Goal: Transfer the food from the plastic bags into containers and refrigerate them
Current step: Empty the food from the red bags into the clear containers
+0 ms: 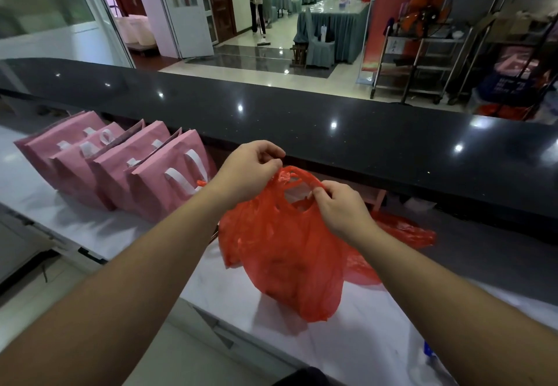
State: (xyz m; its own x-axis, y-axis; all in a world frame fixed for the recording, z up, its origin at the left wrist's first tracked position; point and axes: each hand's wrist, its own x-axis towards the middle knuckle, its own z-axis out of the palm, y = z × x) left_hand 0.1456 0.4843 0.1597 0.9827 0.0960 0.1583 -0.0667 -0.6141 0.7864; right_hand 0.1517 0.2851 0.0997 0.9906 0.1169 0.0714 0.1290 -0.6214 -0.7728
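Hands [297, 186] pinch crumpled translucent red plastic bag [287, 253] handles.

Thin crinkly red plastic bag [280, 253], glossy black stone ledge [332, 120]

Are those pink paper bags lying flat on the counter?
No, the pink paper bags stand upright in a leaning row on the white counter, left of the red plastic bag.
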